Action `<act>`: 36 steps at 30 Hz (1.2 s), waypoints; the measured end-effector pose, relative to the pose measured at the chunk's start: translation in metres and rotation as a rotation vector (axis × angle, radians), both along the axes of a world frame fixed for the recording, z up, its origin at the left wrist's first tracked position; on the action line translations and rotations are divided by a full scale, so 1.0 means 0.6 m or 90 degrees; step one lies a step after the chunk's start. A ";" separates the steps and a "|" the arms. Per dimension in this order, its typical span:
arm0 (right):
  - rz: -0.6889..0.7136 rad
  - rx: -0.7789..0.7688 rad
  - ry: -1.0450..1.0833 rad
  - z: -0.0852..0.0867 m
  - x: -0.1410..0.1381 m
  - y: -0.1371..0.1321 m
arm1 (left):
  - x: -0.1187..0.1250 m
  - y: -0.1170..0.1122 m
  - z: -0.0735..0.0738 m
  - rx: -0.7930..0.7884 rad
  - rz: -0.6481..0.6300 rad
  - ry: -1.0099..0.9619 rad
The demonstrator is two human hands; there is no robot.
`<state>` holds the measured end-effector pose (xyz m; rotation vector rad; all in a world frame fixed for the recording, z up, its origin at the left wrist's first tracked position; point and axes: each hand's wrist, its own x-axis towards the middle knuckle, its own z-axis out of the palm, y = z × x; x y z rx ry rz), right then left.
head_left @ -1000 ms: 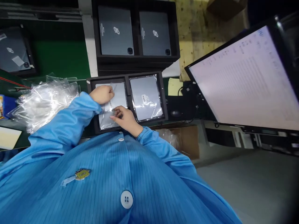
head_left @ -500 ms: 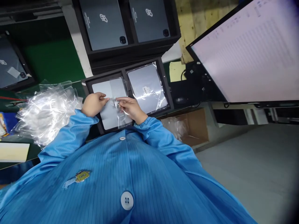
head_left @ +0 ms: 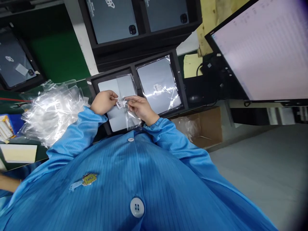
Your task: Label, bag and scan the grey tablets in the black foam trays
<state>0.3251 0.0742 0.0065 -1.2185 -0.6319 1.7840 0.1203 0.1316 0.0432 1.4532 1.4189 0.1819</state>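
Observation:
A black two-slot tray lies in front of me. Its left slot holds a grey tablet partly covered by a clear plastic bag. Both hands hover over this tablet. My left hand is closed, pinching the bag's edge beside a small white barcode label. My right hand pinches the same bag from the right side. The right slot holds a second grey tablet, fully wrapped in a bag with a label.
A pile of clear bags lies at the left. Stacked black trays with dark tablets stand behind. A large lit monitor fills the right. A cardboard box sits below the table edge. Another tray with a tablet is at the far left.
Both hands lifted from pressing flat on the left tablet to pinching the bag between them. The label now shows between the fingertips. The view shifted down and left.

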 end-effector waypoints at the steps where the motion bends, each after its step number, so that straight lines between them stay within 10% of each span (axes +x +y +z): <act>1: 0.001 0.004 0.001 0.002 0.001 -0.001 | -0.001 0.002 0.002 -0.003 -0.003 -0.001; 10: 0.018 -0.019 0.001 0.029 0.002 -0.001 | -0.005 0.004 0.002 0.051 -0.036 0.014; 17: 0.017 -0.004 -0.007 0.029 -0.003 0.000 | -0.032 -0.013 0.026 0.018 0.142 -0.028; 21: -0.051 0.037 -0.039 0.043 0.011 -0.008 | -0.030 -0.064 0.061 0.241 0.167 0.191; 28: -0.157 0.123 -0.200 0.055 0.092 -0.022 | 0.128 -0.164 0.066 0.198 -0.246 0.241; 36: -0.103 0.138 -0.194 0.048 0.112 -0.021 | 0.172 -0.160 0.033 0.154 -0.324 0.249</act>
